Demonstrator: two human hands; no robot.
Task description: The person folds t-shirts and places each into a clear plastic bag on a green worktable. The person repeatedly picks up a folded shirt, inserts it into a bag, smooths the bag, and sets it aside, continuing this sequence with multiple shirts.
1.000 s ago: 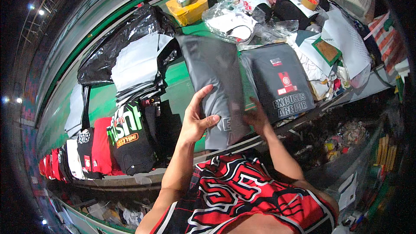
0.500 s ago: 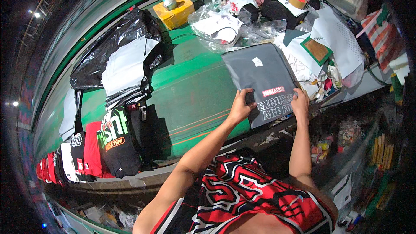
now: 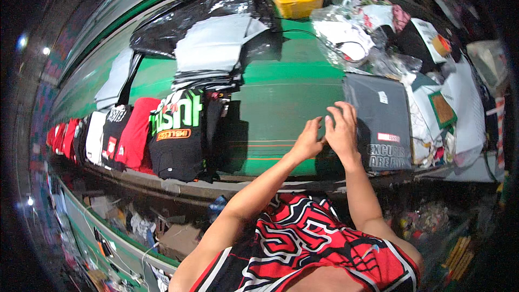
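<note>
Grey packaged garment (image 3: pixel 383 112), left edge partly behind right hand (image 3: pixel 341 134), print (image 3: pixel 387 155) blurred

head | left fisheye, head-worn | looks down and forward | fingers (image 3: pixel 347 113) near, green table (image 3: pixel 275 108) stretching beyond

Left hand (image 3: pixel 309 142) beside right hand (image 3: pixel 341 134), perhaps touching.

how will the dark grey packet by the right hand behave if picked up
Lifted by one corner, the dark grey packet would probably sag, as it looks thin for its width. Its smooth-looking surface suggests it may slide easily over the green table. Lying flat, it seems unlikely to roll or tip.
</note>
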